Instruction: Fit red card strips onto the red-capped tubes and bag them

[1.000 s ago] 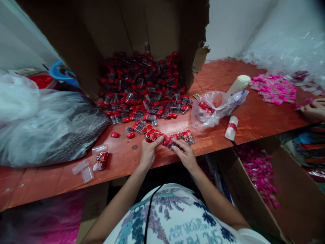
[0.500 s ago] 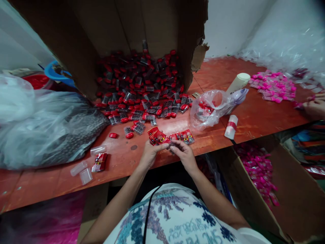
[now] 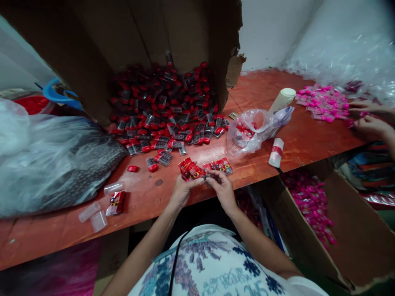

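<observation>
Above the front edge of the table, my left hand (image 3: 182,192) is closed on a few red printed cards (image 3: 193,169), fanned out and gripped at their lower edge. My right hand (image 3: 222,190) meets it from the right, thumb and fingers pinched together near a small dark bit that I cannot make out. Just behind the right fingers, more red printed cards (image 3: 224,165) lie flat on the table. Farther back is a large heap of small clear containers with red caps (image 3: 177,110), several of them holding dark contents.
A big cardboard box (image 3: 98,53) stands behind the heap. Left are a plastic bag of dark beads (image 3: 61,164), a banded card stack (image 3: 115,203) and clear tubes (image 3: 89,211). Right are a clear bag (image 3: 240,142), a white roll (image 3: 276,152), pink containers (image 3: 327,102) and another person's hands (image 3: 368,121).
The view has shifted slightly. My hands stay close together, and the red cards in my left hand show more of their faces. The other person's hands have come further into view.
</observation>
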`<action>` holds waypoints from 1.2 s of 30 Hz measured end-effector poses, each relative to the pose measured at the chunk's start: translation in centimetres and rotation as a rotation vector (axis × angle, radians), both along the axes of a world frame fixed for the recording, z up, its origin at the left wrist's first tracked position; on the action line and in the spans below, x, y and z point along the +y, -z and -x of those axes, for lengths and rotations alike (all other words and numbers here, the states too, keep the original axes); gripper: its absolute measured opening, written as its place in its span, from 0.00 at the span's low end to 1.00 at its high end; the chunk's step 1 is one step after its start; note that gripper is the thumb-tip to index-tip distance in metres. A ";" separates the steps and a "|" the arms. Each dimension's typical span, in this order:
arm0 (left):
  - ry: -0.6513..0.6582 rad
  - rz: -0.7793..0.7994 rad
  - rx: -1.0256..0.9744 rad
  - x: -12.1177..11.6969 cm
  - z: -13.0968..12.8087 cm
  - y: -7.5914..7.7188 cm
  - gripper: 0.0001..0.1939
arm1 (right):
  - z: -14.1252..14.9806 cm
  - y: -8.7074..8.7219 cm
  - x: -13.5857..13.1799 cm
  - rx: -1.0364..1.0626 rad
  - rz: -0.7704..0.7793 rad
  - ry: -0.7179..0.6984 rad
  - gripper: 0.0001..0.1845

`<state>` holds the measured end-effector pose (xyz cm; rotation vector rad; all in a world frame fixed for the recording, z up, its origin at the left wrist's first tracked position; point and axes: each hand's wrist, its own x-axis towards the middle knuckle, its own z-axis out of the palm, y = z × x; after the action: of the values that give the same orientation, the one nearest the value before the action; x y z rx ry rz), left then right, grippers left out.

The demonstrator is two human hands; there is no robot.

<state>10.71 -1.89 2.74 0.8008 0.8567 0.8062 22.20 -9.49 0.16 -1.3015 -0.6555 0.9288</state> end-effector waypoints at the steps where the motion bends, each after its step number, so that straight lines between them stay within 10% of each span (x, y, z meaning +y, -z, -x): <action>1: -0.007 -0.016 0.000 0.0 -0.1 0.1 0.19 | -0.1 0.0 -0.1 -0.031 -0.005 0.015 0.13; 8: -0.157 -0.036 0.042 0.3 -0.2 0.2 0.12 | -0.6 -0.4 -0.7 -0.173 -0.061 -0.139 0.20; 20: 0.052 0.013 0.168 -1.2 -1.0 1.3 0.19 | -2.0 1.4 -1.1 -0.327 -0.055 -0.211 0.26; 30: 0.072 0.145 0.070 -1.6 -2.0 2.8 0.19 | -3.0 2.5 -1.5 -0.500 -0.028 -0.054 0.20; 36: -0.128 0.256 -0.007 -0.7 -0.8 2.5 0.18 | -4.1 1.8 -0.2 -0.767 0.081 0.093 0.21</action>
<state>11.48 -2.64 0.20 0.5216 0.9892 0.7918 26.26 -9.67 -1.69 -1.7531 -1.1364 0.3548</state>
